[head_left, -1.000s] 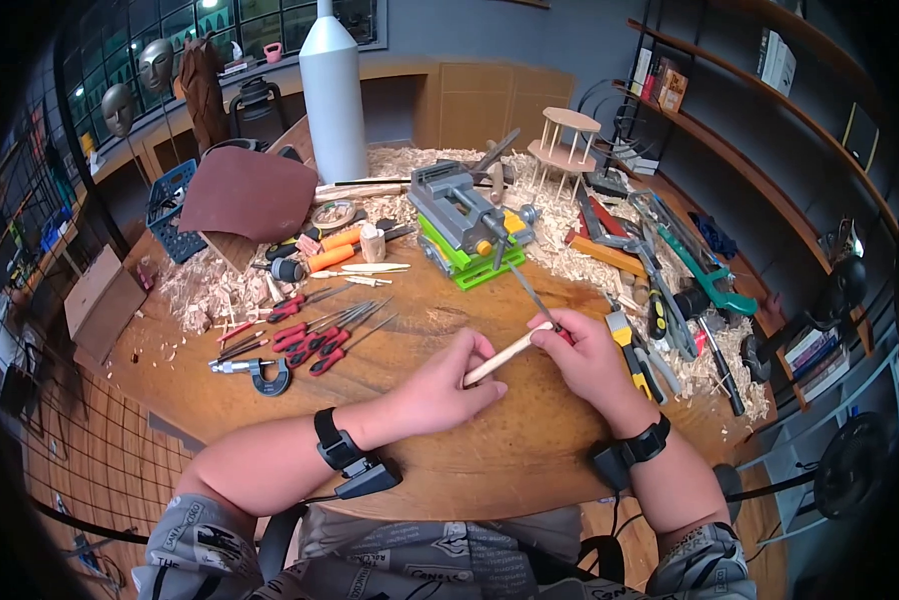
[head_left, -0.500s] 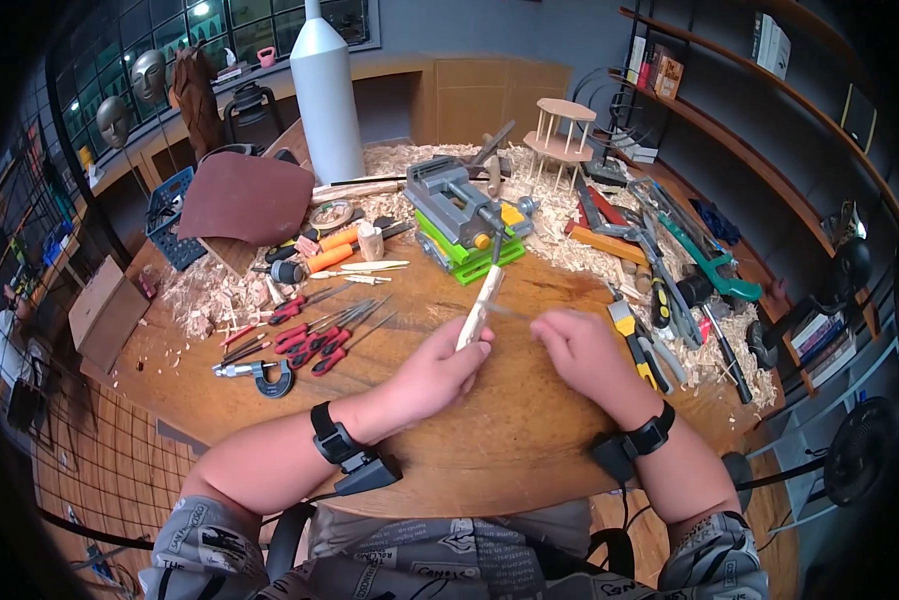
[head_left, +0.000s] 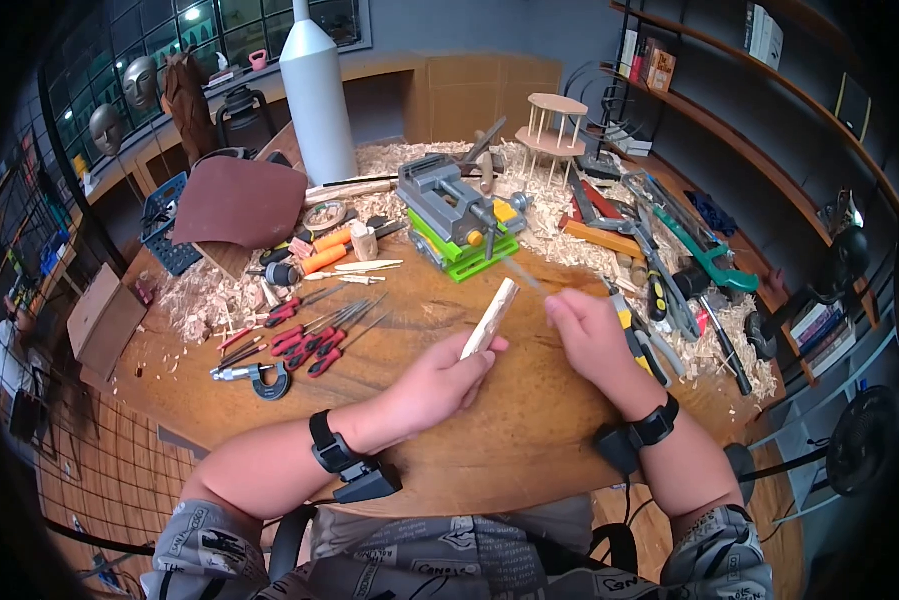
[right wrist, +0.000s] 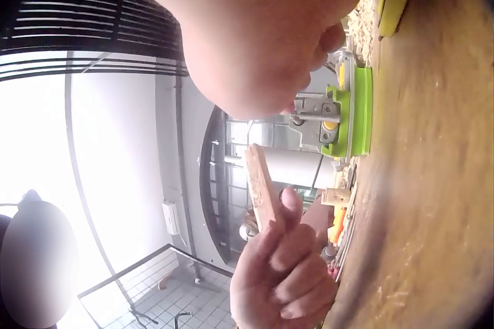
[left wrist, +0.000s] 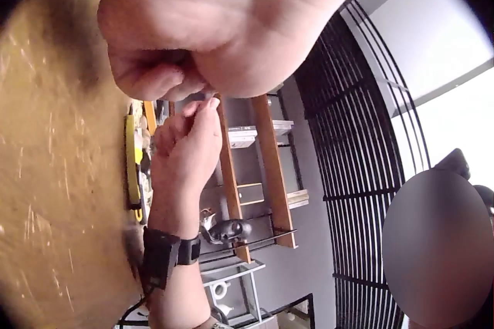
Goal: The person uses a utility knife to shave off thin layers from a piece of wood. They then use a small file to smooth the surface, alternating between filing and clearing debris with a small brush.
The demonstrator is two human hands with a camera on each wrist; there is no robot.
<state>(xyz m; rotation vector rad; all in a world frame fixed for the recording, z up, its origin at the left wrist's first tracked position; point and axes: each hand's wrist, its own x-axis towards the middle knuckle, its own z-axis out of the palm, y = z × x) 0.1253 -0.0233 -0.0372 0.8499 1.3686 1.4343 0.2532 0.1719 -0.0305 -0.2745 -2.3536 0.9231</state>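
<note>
The left hand [head_left: 438, 384] grips a pale wooden stick [head_left: 489, 320] by its lower end, the stick slanting up and to the right. In the right wrist view the same stick [right wrist: 260, 184] stands up out of the curled left hand [right wrist: 284, 275]. To its right, apart from the stick, the right hand [head_left: 600, 340] has curled fingers around a thin tool, whose blurred blade [head_left: 523, 272] points up and left. The handle is hidden inside the hand. The left wrist view shows the right hand [left wrist: 185, 151] with fingers curled.
A grey vise on a green base [head_left: 460, 225] stands beyond the hands. Red-handled files [head_left: 305, 340] and a micrometer [head_left: 268, 380] lie at the left. Pliers, a saw [head_left: 705, 250] and wood shavings [head_left: 560, 240] cover the right side. A tall grey bottle shape [head_left: 318, 100] stands behind.
The right hand, first at the stick's upper end, has moved off to the right with the thin tool. The left hand has turned the stick more upright, then lowered it slightly.
</note>
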